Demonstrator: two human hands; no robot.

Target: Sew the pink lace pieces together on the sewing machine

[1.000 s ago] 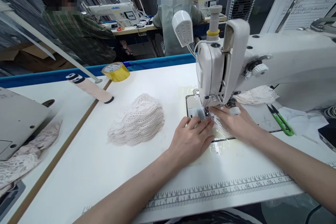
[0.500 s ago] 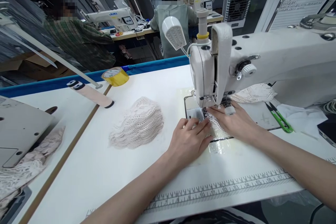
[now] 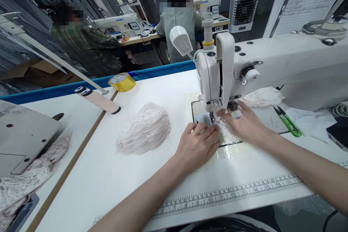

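Note:
A small piece of white lace (image 3: pixel 226 134) lies beneath the presser foot (image 3: pixel 212 116) of a white sewing machine (image 3: pixel 208 76). My left hand (image 3: pixel 196 143) rests left of the lace with fingers bent and apart, its foremost fingertips touching the lace edge by the foot. On the other side, my right hand (image 3: pixel 246 123) grips the lace close to the needle; its fingertips are partly hidden by the machine head. A stack of scalloped lace pieces (image 3: pixel 146 130) sits on the white table to the left.
Green thread snips (image 3: pixel 288 122) and another lace piece (image 3: pixel 262 97) lie to the right. A yellow tape roll (image 3: pixel 122 82) and a pinkish cylinder (image 3: pixel 98 100) are at the back left. A ruler strip (image 3: pixel 217 200) runs along the front edge. Two people sit beyond the table.
The view has shifted slightly. Both hands stay by the presser foot, with the lace in nearly the same place.

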